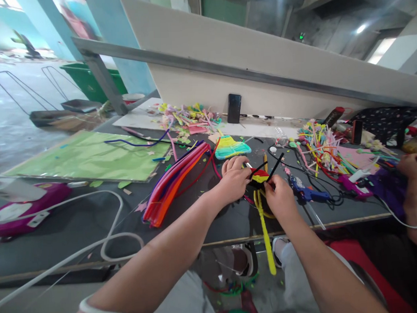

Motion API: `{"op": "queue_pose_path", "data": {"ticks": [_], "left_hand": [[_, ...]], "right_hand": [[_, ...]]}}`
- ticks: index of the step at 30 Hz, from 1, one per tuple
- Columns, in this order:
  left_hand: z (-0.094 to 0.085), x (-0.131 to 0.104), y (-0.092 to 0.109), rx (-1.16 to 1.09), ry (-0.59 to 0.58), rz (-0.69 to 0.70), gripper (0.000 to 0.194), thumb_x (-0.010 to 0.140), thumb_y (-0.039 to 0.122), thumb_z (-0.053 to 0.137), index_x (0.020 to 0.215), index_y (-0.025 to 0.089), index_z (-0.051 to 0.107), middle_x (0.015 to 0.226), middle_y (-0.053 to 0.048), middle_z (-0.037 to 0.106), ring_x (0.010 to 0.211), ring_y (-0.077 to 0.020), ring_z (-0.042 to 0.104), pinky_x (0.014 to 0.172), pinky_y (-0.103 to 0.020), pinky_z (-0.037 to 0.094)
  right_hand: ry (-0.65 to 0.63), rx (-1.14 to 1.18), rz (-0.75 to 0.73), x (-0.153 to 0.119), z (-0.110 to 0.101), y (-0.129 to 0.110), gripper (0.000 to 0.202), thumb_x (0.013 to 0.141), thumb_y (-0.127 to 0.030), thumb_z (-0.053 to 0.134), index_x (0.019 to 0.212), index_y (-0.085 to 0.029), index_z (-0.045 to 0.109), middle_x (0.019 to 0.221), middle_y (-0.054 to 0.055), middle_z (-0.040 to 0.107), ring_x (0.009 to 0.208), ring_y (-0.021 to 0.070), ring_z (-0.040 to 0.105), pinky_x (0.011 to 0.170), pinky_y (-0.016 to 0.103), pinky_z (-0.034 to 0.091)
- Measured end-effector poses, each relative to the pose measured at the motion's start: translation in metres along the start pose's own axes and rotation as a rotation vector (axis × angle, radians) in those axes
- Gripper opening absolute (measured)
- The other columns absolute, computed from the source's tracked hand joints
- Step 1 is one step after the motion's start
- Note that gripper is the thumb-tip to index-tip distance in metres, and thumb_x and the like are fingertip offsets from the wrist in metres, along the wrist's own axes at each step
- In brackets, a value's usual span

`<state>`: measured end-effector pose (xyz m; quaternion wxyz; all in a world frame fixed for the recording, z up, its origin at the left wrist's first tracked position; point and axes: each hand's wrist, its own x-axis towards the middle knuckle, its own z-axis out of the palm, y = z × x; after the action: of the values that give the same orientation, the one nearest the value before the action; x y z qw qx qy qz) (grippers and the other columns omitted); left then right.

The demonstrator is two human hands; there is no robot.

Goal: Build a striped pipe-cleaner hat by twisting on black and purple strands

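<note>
My left hand (235, 176) and my right hand (277, 194) meet near the table's front edge around a small red, yellow and black piece (260, 176). Curled fingers of my left hand hold its left side. On its right side, my right hand pinches the black part, from which black strips stick up. Below the piece, a long yellow strip (266, 236) hangs past the table edge. A yellow and turquoise fuzzy shape (232, 147) lies just behind my left hand. Left of my hands is a bundle of pink, purple and orange pipe cleaners (175, 185).
A blue glue gun (308, 193) with black cable lies right of my right hand. Colourful flower piles (189, 115) and a phone (234, 108) stand at the back. At left are a green sheet (92, 156) and purple device (32, 208). Another person's hand (412, 164) is far right.
</note>
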<state>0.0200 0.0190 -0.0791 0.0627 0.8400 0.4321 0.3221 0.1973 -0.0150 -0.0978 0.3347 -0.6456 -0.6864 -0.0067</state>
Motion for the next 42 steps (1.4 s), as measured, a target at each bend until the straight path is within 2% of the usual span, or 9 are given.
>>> {"op": "queue_pose_path", "data": {"ticks": [6,17,23,26,31,34,36,40,42], "left_hand": [[-0.003,-0.007,0.01,-0.029,-0.062,0.045,0.023,0.077,0.017,0.051,0.094,0.024,0.065,0.131,-0.006,0.044,0.125,-0.0274,0.032,0.107,-0.047,0.018],[-0.004,-0.01,0.014,-0.08,-0.184,0.19,0.015,0.077,0.014,0.05,0.074,0.019,0.064,0.124,-0.007,0.048,0.119,-0.0269,0.038,0.104,-0.047,0.024],[-0.001,-0.012,0.019,-0.125,-0.253,0.266,0.01,0.072,0.013,0.057,0.067,0.019,0.062,0.113,-0.005,0.053,0.116,-0.0257,0.04,0.101,-0.044,0.028],[0.0,-0.01,0.017,-0.154,-0.179,0.213,0.008,0.074,0.019,0.059,0.067,0.02,0.064,0.118,-0.005,0.05,0.118,-0.0257,0.039,0.101,-0.044,0.028],[0.0,-0.007,0.008,-0.166,-0.069,0.106,0.004,0.073,0.021,0.063,0.073,0.022,0.067,0.126,-0.005,0.046,0.121,-0.0269,0.037,0.102,-0.046,0.027],[0.002,-0.006,0.007,-0.189,-0.049,0.08,0.005,0.073,0.022,0.063,0.072,0.022,0.068,0.122,-0.005,0.049,0.117,-0.0263,0.04,0.101,-0.046,0.028],[0.005,-0.005,0.007,-0.21,-0.038,0.074,0.006,0.073,0.022,0.063,0.071,0.022,0.068,0.12,-0.005,0.051,0.115,-0.0255,0.042,0.102,-0.045,0.03],[0.01,-0.004,0.009,-0.277,-0.002,0.023,0.004,0.071,0.019,0.064,0.07,0.02,0.068,0.114,-0.006,0.053,0.113,-0.0232,0.046,0.102,-0.04,0.032],[0.012,-0.003,0.009,-0.32,0.005,-0.02,0.004,0.07,0.017,0.065,0.07,0.019,0.068,0.112,-0.006,0.054,0.112,-0.0223,0.048,0.102,-0.038,0.033]], "right_hand": [[-0.06,-0.076,0.031,0.0,-0.002,0.0,0.002,0.081,-0.021,0.051,0.08,-0.021,0.052,0.073,0.005,0.061,0.069,0.0199,0.056,0.059,0.028,0.033],[-0.117,-0.397,0.03,0.003,-0.005,-0.007,0.006,0.086,-0.024,0.05,0.085,-0.019,0.054,0.078,0.007,0.067,0.07,0.0214,0.062,0.058,0.03,0.029],[-0.077,-0.437,-0.013,0.002,0.0,-0.014,0.012,0.087,-0.02,0.045,0.085,-0.016,0.056,0.077,0.01,0.067,0.072,0.0225,0.063,0.062,0.031,0.031],[-0.075,-0.313,-0.047,0.002,0.003,-0.011,0.012,0.087,-0.021,0.045,0.09,-0.017,0.056,0.08,0.009,0.068,0.075,0.0222,0.063,0.064,0.03,0.033],[-0.063,0.037,0.036,0.003,-0.006,0.005,0.02,0.079,-0.024,0.056,0.099,-0.02,0.053,0.081,0.004,0.068,0.074,0.0195,0.064,0.064,0.028,0.04],[-0.155,0.127,-0.028,0.001,-0.011,0.012,0.008,0.076,-0.02,0.055,0.083,-0.022,0.057,0.079,0.003,0.068,0.078,0.0198,0.064,0.069,0.029,0.043],[-0.239,0.242,-0.029,-0.001,-0.011,0.013,0.015,0.072,-0.017,0.057,0.086,-0.024,0.057,0.079,0.001,0.068,0.078,0.0195,0.064,0.07,0.03,0.045],[-0.13,0.657,0.232,-0.006,-0.001,0.01,0.042,0.07,-0.023,0.062,0.108,-0.023,0.042,0.088,0.004,0.07,0.076,0.0183,0.066,0.071,0.032,0.05],[-0.068,0.782,0.309,-0.007,0.004,0.008,0.042,0.071,-0.027,0.062,0.107,-0.022,0.041,0.092,0.006,0.07,0.079,0.0188,0.067,0.072,0.033,0.051]]}}
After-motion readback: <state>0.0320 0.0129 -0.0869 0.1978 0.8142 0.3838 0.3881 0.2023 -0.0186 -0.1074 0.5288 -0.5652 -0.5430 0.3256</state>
